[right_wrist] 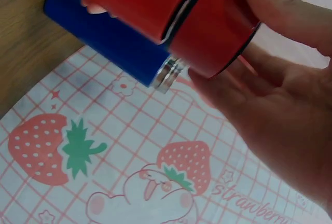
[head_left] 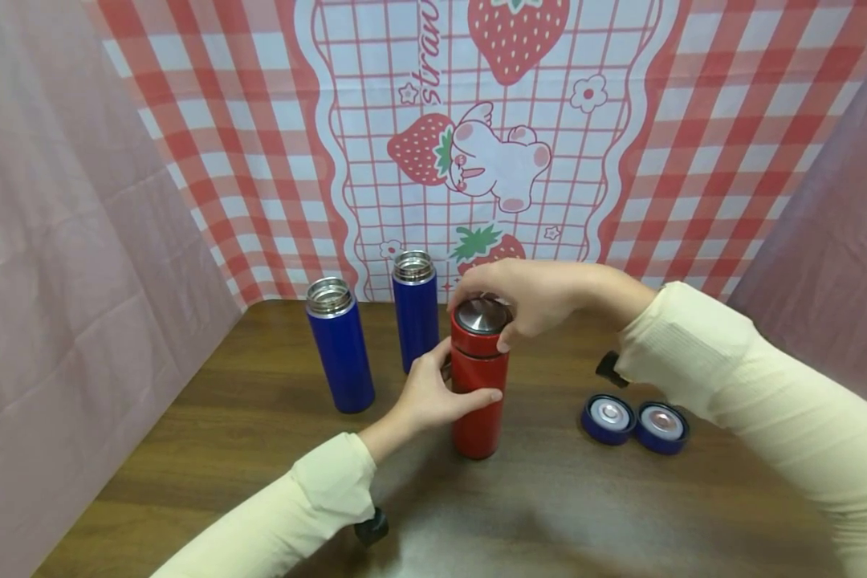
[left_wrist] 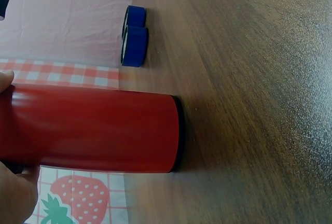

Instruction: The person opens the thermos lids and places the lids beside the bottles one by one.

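Note:
A red thermos flask [head_left: 477,429] stands upright on the wooden table in front of me. My left hand [head_left: 429,393] grips its body, the thumb lying across the front; in the left wrist view the red body [left_wrist: 104,130] shows down to its black base rim. From above, my right hand [head_left: 542,301] holds the red lid [head_left: 475,342], which has a shiny metal top. The right wrist view shows fingers and thumb around this lid [right_wrist: 212,32], with a dark band and a thin silvery line between lid and body. Some right fingertips are hidden behind the lid in the head view.
Two blue flasks without lids, one at the left [head_left: 343,353] and one farther back [head_left: 415,313], stand beside the red one. Two blue lids [head_left: 608,419] [head_left: 662,427] lie side by side, inner sides up, at the right. A strawberry-print cloth [head_left: 260,160] hangs behind the table.

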`<control>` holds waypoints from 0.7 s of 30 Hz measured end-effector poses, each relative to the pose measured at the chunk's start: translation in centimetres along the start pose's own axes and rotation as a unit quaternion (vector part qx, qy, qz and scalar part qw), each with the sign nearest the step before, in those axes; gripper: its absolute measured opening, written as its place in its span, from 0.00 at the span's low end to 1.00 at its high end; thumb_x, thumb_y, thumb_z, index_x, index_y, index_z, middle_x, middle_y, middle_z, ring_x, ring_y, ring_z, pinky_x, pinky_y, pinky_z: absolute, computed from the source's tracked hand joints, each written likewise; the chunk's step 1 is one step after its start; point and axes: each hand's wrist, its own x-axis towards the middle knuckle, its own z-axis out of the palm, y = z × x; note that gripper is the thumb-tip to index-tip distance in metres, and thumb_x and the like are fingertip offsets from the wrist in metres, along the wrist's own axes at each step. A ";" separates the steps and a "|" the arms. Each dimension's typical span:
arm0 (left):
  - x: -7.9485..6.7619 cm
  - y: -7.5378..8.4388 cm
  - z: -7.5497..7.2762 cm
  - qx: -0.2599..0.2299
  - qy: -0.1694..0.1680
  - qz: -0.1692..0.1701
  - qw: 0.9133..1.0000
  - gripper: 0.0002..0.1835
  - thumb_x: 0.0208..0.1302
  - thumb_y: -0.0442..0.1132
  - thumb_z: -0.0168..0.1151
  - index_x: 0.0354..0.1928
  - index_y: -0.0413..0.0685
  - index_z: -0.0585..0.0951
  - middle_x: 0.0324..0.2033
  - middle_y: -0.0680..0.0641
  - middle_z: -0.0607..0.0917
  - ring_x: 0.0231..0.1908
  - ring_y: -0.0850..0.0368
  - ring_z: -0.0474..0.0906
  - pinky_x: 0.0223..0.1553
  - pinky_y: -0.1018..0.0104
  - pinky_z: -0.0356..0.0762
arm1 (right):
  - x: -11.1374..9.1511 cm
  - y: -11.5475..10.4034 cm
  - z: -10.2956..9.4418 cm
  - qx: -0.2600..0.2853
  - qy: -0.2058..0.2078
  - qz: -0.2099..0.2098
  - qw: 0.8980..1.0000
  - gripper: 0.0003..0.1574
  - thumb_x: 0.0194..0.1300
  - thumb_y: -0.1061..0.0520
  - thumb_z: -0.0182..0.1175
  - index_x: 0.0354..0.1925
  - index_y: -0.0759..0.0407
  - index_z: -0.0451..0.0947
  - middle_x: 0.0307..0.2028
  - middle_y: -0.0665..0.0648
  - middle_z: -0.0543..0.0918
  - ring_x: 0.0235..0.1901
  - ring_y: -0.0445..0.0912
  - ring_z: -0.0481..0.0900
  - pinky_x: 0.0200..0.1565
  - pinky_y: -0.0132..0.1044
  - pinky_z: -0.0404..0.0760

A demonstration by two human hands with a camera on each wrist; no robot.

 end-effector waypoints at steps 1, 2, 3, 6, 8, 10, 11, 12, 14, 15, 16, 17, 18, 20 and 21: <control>0.0 0.0 0.0 0.001 0.001 0.002 1.000 0.30 0.47 0.41 0.76 0.54 0.48 0.75 0.46 0.47 0.86 0.43 0.58 0.84 0.45 0.72 0.81 | 0.0 0.1 0.0 0.001 -0.001 -0.011 1.000 0.39 0.51 0.70 0.67 0.61 0.55 0.69 0.57 0.57 0.76 0.55 0.50 0.76 0.56 0.49 0.80; 0.0 0.0 0.0 0.001 0.001 0.003 1.000 0.30 0.47 0.41 0.76 0.54 0.48 0.75 0.45 0.47 0.86 0.43 0.58 0.84 0.45 0.72 0.81 | -0.1 0.3 0.0 0.002 -0.002 -0.020 1.000 0.39 0.51 0.71 0.67 0.61 0.55 0.69 0.57 0.57 0.76 0.56 0.50 0.76 0.56 0.49 0.80; 0.0 0.0 0.0 0.002 0.002 0.001 1.000 0.30 0.47 0.41 0.76 0.54 0.48 0.75 0.45 0.48 0.86 0.43 0.59 0.84 0.45 0.72 0.81 | -0.1 0.3 0.0 0.003 -0.003 -0.027 1.000 0.39 0.51 0.71 0.66 0.61 0.55 0.69 0.58 0.57 0.76 0.56 0.50 0.76 0.56 0.49 0.80; 0.0 0.1 -0.1 0.004 0.001 -0.001 1.000 0.30 0.47 0.41 0.75 0.54 0.48 0.75 0.46 0.47 0.86 0.43 0.58 0.84 0.45 0.72 0.81 | -0.1 0.4 -0.1 0.006 -0.009 -0.038 0.999 0.40 0.51 0.72 0.65 0.61 0.55 0.69 0.58 0.57 0.76 0.56 0.50 0.76 0.56 0.49 0.80; 0.0 0.1 -0.1 0.004 -0.001 -0.005 1.000 0.30 0.48 0.41 0.75 0.54 0.49 0.75 0.46 0.48 0.86 0.43 0.58 0.84 0.45 0.71 0.81 | -0.1 0.4 -0.1 0.006 -0.010 -0.036 0.999 0.40 0.51 0.73 0.65 0.61 0.54 0.69 0.58 0.57 0.76 0.56 0.50 0.76 0.56 0.50 0.80; -0.1 0.2 -0.1 0.004 -0.002 -0.006 1.000 0.30 0.48 0.42 0.75 0.55 0.48 0.75 0.46 0.47 0.86 0.43 0.58 0.84 0.45 0.70 0.81 | -0.1 0.3 -0.1 0.004 -0.012 -0.032 0.999 0.40 0.50 0.73 0.65 0.61 0.54 0.69 0.59 0.57 0.76 0.57 0.51 0.76 0.57 0.50 0.80; -0.1 0.3 -0.1 0.003 -0.004 -0.009 1.000 0.30 0.48 0.42 0.75 0.55 0.49 0.75 0.46 0.48 0.86 0.44 0.58 0.84 0.46 0.70 0.81 | -0.1 0.2 -0.1 0.003 -0.012 -0.030 0.999 0.41 0.50 0.73 0.65 0.61 0.54 0.69 0.59 0.57 0.76 0.57 0.51 0.76 0.57 0.50 0.79; -0.1 0.3 0.0 0.003 -0.004 -0.007 1.000 0.30 0.48 0.42 0.75 0.55 0.48 0.75 0.46 0.47 0.86 0.44 0.58 0.84 0.46 0.70 0.81 | -0.1 0.2 -0.1 0.002 -0.011 -0.027 1.000 0.41 0.49 0.73 0.65 0.61 0.54 0.69 0.59 0.57 0.76 0.57 0.51 0.76 0.57 0.50 0.79; -0.1 0.3 0.0 0.004 -0.003 -0.007 1.000 0.30 0.48 0.42 0.75 0.55 0.49 0.75 0.46 0.47 0.86 0.43 0.57 0.84 0.46 0.69 0.81 | -0.1 0.0 -0.1 0.001 -0.009 -0.021 1.000 0.42 0.49 0.73 0.66 0.61 0.53 0.69 0.59 0.57 0.76 0.57 0.51 0.76 0.56 0.50 0.80; -0.1 0.3 0.0 0.006 -0.004 -0.008 1.000 0.30 0.48 0.42 0.75 0.55 0.49 0.75 0.46 0.48 0.86 0.43 0.57 0.84 0.46 0.69 0.81 | -0.1 0.0 -0.1 0.001 -0.009 -0.019 1.000 0.42 0.48 0.73 0.66 0.61 0.53 0.69 0.59 0.56 0.76 0.57 0.51 0.76 0.56 0.50 0.80; -0.1 0.3 0.0 0.006 -0.004 -0.011 1.000 0.30 0.48 0.42 0.75 0.55 0.49 0.75 0.46 0.48 0.86 0.44 0.58 0.84 0.46 0.70 0.81 | -0.1 -0.1 -0.1 0.002 -0.008 -0.017 1.000 0.42 0.48 0.72 0.67 0.62 0.53 0.69 0.59 0.56 0.76 0.57 0.51 0.76 0.56 0.50 0.80; -0.2 0.3 0.0 0.008 -0.005 -0.009 1.000 0.30 0.48 0.42 0.75 0.55 0.49 0.74 0.46 0.48 0.86 0.44 0.58 0.84 0.46 0.70 0.81 | -0.1 -0.2 -0.1 0.001 -0.006 -0.014 1.000 0.43 0.49 0.70 0.68 0.62 0.53 0.69 0.59 0.56 0.76 0.56 0.50 0.76 0.56 0.49 0.80; -0.2 0.3 0.0 0.011 -0.005 -0.009 1.000 0.30 0.48 0.42 0.75 0.55 0.50 0.74 0.46 0.49 0.86 0.44 0.58 0.84 0.46 0.70 0.81 | 0.0 -0.3 -0.1 -0.002 -0.002 -0.012 1.000 0.42 0.49 0.68 0.69 0.63 0.53 0.69 0.60 0.56 0.76 0.57 0.50 0.76 0.56 0.49 0.80; -0.2 0.3 -0.1 0.013 -0.006 -0.009 1.000 0.31 0.48 0.42 0.75 0.56 0.50 0.74 0.47 0.49 0.86 0.45 0.58 0.83 0.47 0.70 0.81 | 0.0 -0.6 0.0 -0.009 0.007 -0.009 1.000 0.41 0.52 0.63 0.71 0.64 0.55 0.68 0.60 0.56 0.76 0.56 0.49 0.76 0.56 0.48 0.80; -0.1 0.3 -0.1 0.014 -0.006 -0.007 1.000 0.31 0.48 0.42 0.75 0.56 0.50 0.74 0.47 0.49 0.86 0.45 0.58 0.83 0.47 0.70 0.81 | 0.0 -0.7 0.0 -0.014 0.014 -0.005 1.000 0.41 0.53 0.60 0.71 0.64 0.56 0.68 0.60 0.57 0.76 0.56 0.49 0.77 0.56 0.47 0.80</control>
